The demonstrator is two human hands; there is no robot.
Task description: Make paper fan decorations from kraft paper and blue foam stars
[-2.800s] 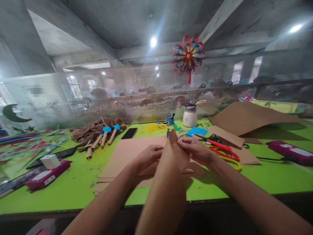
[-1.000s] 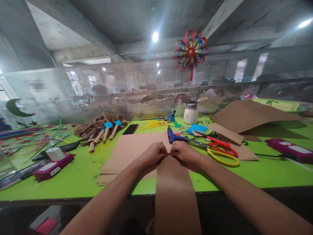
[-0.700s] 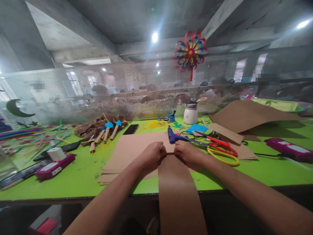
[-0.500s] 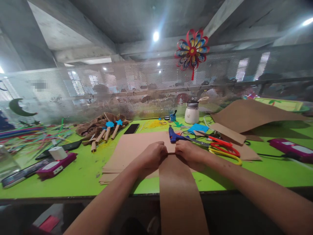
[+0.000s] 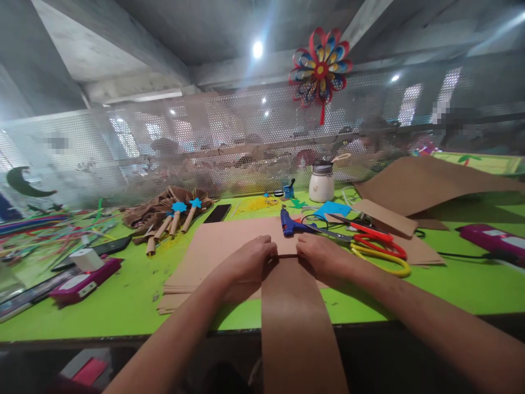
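Note:
A long strip of brown kraft paper (image 5: 297,317) runs from the tabletop over the front edge toward me. Its far end shows a narrow folded or rolled edge, pinched at both corners. My left hand (image 5: 256,257) is closed on the left corner, and my right hand (image 5: 320,254) is closed on the right one. Both rest over a stack of brown paper sheets (image 5: 205,257). Just beyond my right hand lies a blue glue gun (image 5: 292,224). Scissors with red handles (image 5: 375,232) and a pair with yellow handles (image 5: 385,264) lie to the right.
Fans of pleated brown paper with rolled handles (image 5: 174,224) and a black phone (image 5: 217,213) lie back left. A purple power strip (image 5: 88,282) sits left, another (image 5: 492,243) right. A white jar (image 5: 322,183) stands before the perforated metal screen (image 5: 229,148).
My view has shifted slightly. Both hands keep their grip at the strip's far end, with the right hand slightly farther from the left than before.

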